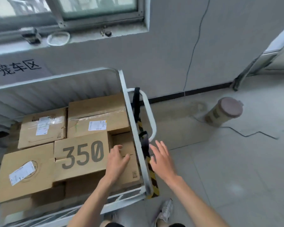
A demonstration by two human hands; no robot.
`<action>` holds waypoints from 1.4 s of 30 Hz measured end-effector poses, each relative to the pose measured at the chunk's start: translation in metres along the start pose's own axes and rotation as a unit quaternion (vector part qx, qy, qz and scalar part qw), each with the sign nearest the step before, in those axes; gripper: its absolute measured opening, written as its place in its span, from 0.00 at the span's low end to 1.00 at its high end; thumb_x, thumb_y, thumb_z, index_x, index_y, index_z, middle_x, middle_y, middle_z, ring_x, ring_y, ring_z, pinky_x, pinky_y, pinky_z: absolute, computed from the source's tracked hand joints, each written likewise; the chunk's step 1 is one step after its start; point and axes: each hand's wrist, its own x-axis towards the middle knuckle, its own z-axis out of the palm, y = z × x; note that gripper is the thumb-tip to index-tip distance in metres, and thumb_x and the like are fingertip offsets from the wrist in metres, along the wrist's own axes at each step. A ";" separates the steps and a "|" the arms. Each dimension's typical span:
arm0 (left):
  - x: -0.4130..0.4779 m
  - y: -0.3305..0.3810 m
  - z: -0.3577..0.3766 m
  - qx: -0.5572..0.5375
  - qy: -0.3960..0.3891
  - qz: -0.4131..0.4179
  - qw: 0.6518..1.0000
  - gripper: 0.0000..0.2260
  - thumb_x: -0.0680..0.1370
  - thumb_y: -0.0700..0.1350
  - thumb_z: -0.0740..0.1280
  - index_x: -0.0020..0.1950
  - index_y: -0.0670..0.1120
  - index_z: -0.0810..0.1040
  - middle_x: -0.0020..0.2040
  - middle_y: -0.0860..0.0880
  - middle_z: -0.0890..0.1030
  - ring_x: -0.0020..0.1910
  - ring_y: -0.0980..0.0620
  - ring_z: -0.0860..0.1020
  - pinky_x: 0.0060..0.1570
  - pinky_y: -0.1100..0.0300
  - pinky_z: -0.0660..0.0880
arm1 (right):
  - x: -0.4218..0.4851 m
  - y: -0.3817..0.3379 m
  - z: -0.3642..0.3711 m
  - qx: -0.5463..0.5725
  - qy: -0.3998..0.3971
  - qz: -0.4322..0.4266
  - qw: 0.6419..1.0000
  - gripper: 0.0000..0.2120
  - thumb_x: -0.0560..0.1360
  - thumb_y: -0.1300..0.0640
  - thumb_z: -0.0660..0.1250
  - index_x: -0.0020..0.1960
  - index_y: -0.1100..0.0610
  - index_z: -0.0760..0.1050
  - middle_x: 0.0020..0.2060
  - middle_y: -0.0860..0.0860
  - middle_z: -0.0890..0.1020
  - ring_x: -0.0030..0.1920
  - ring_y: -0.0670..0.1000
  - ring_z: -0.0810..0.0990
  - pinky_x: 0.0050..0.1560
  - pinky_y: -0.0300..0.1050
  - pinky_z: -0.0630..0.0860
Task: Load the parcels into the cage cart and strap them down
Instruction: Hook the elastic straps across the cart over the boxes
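Since the parcels sit at uneven heights inside the cage cart (132, 122), which fills the left and middle of the frame, most of the risk lies in how a strap would bear on them. At lower left, a flat labelled parcel (23, 174) lies tilted across lower boxes with its near edge unsupported, so a pull across it could tip it or slide it toward the open front. Just right of it, the 350 box (82, 154) rests on top with a dark gap under its near edge; a tight strap there may crush the lid rather than hold the load. Behind them two taped cartons (97, 115) stand higher against the back wall and look steady. The left hand (117, 161) lies over a small box (131, 169) tucked against the cart's right rail, fingers loosely bent and holding nothing; that box sits lower than its neighbours, so I judge a strap could pass above it and leave it loose. Outside the rail, the right hand (161, 159) is spread wide and empty beside the black and yellow-striped strap (153, 182), which hangs down the cart's side from the white handle (150, 115); whether the thumb touches it I cannot tell. Pulled carelessly, the strap could snag on that handle. At right of the frame, a cable (252, 134) and a lidded canister (223, 112) on the floor could trip a step.
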 end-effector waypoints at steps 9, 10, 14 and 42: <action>-0.036 0.123 0.063 0.021 -0.021 0.044 0.999 0.19 0.77 0.49 0.69 0.65 0.46 0.73 0.58 0.48 0.77 0.57 0.51 0.74 0.56 0.58 0.73 | -0.050 0.107 -0.118 0.033 0.006 0.053 0.998 0.27 0.83 0.53 0.59 0.81 0.47 0.57 0.82 0.48 0.51 0.81 0.50 0.49 0.78 0.49 0.56; -0.033 0.129 0.063 0.013 -0.017 0.042 0.999 0.18 0.77 0.49 0.69 0.65 0.46 0.73 0.59 0.49 0.77 0.56 0.53 0.74 0.55 0.58 0.74 | -0.047 0.111 -0.126 0.038 0.006 0.049 0.998 0.27 0.83 0.53 0.59 0.80 0.47 0.57 0.82 0.48 0.51 0.81 0.50 0.50 0.78 0.49 0.57; -0.014 0.151 0.061 -0.035 -0.012 0.012 0.999 0.22 0.77 0.50 0.69 0.69 0.45 0.71 0.65 0.47 0.76 0.61 0.52 0.75 0.60 0.57 0.74 | -0.026 0.120 -0.149 0.056 0.004 0.042 0.998 0.27 0.82 0.53 0.60 0.80 0.46 0.58 0.82 0.47 0.50 0.81 0.49 0.52 0.74 0.46 0.63; 0.291 0.230 0.013 -0.199 0.108 -0.300 0.927 0.11 0.74 0.42 0.73 0.50 0.41 0.73 0.49 0.37 0.82 0.50 0.38 0.80 0.44 0.53 0.73 | 0.335 0.084 -0.253 -0.018 -0.180 -0.111 0.977 0.25 0.83 0.52 0.58 0.79 0.45 0.60 0.82 0.45 0.49 0.81 0.47 0.44 0.78 0.47 0.49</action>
